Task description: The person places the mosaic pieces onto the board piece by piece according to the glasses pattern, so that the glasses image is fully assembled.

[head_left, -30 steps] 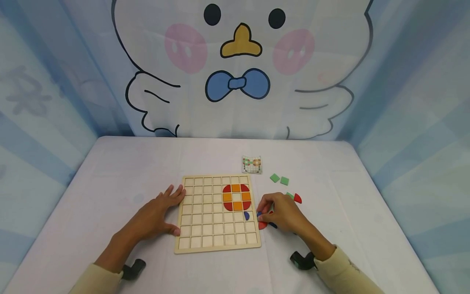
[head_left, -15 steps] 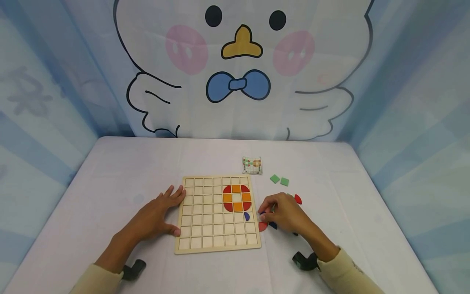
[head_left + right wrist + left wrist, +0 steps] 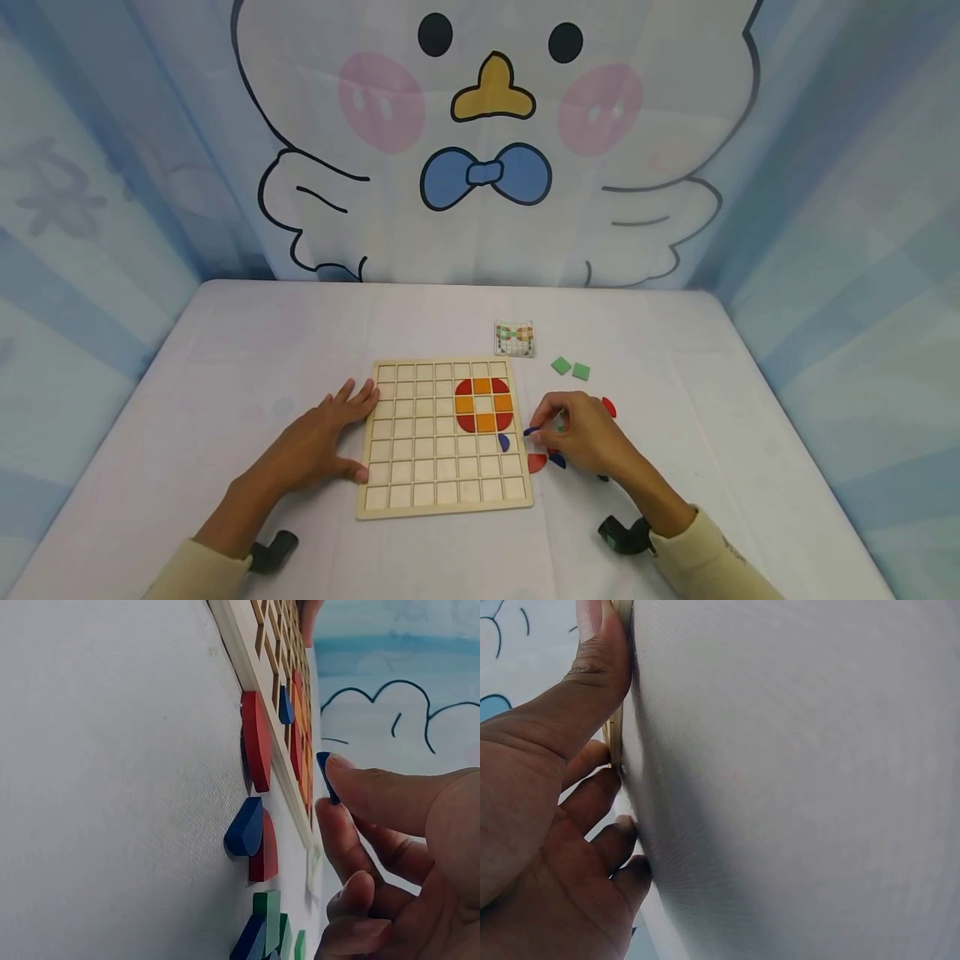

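Blue piece [image 3: 327, 777] pinched in right hand [image 3: 577, 433], board [image 3: 423, 448] touching left hand [image 3: 324, 437]

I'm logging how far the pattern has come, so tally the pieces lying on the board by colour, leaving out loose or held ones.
Red pieces: 4
Orange pieces: 4
Blue piece: 1
Total on the board: 9
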The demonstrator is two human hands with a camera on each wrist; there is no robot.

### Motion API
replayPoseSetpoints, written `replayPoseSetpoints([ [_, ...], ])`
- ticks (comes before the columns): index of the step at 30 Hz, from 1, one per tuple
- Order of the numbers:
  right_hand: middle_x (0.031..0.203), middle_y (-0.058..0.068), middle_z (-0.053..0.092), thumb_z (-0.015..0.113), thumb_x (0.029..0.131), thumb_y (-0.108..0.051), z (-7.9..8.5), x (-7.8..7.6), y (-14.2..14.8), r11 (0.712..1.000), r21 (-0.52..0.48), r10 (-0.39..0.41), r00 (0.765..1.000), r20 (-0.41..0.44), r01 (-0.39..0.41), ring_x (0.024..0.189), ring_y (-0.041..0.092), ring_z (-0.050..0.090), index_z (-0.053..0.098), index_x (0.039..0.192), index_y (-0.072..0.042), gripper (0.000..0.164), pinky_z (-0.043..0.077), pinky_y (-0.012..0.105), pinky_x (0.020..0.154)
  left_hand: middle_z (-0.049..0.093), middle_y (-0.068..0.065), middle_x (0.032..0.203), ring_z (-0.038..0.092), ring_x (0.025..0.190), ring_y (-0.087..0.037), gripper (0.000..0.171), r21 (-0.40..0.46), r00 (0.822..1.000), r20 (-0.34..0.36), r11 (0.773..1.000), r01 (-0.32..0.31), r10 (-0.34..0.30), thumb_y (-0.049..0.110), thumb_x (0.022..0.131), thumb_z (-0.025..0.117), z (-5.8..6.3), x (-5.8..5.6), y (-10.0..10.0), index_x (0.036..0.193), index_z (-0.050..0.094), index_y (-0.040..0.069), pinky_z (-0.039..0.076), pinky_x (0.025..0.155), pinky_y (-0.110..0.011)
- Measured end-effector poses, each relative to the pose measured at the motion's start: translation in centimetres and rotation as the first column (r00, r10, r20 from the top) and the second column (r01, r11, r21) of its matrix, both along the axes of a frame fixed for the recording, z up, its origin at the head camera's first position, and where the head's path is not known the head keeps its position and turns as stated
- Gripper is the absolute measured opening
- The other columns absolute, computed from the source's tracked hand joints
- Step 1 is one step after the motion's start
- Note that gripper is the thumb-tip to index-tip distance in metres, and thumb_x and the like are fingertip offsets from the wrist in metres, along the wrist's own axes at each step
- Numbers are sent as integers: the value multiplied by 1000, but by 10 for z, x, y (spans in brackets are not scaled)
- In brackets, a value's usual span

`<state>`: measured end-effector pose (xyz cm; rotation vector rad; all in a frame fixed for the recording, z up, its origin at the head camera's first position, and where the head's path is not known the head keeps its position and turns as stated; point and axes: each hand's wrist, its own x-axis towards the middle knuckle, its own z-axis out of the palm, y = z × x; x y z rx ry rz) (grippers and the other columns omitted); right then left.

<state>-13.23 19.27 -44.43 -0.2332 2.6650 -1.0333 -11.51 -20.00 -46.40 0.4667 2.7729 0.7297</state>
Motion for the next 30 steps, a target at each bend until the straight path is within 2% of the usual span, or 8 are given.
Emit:
replayPoseSetpoints([
  [6,85,-4,65,80,95,-10,-1,3,0,999,-31,46,999,4,-45,72,19,53,79,101,-22,14,44,24,57,28,-10,175,21,163,-45,122,4,1000,-3,1000,2,-2,37,65,98,1,1,0,166,35,13,26,127,-69],
  [12,89,-5,67,77,95,-10,-3,5,1,992,-44,116,992,-38,-118,67,16,53,72,100,-23,14,45,22,56,28,-10,175,20,163,-45,123,3,1000,3,1000,-1,1,37,64,99,1,1,1,166,35,13,25,128,-68],
  [21,86,-6,68,79,96,-12,-5,8,-4,985,-89,144,989,-13,-145,65,15,54,78,106,-24,16,42,20,53,27,-8,176,19,164,-44,123,-14,1000,20,1000,-17,17,39,65,99,1,1,2,167,34,15,25,128,-69],
  [24,82,-7,69,81,95,-14,-7,9,-6,987,-87,132,991,-23,-133,63,13,53,77,104,-24,14,42,20,53,26,-8,176,19,164,-45,123,-17,1000,20,1000,-18,18,39,65,98,1,1,2,167,33,16,25,128,-70],
  [30,80,-11,72,84,93,-17,-12,12,-15,997,-58,42,997,-64,-45,66,13,56,76,103,-26,15,47,21,59,27,-9,176,19,164,-44,123,-10,1000,14,1000,-10,11,39,65,98,0,0,1,167,34,15,24,128,-69],
])
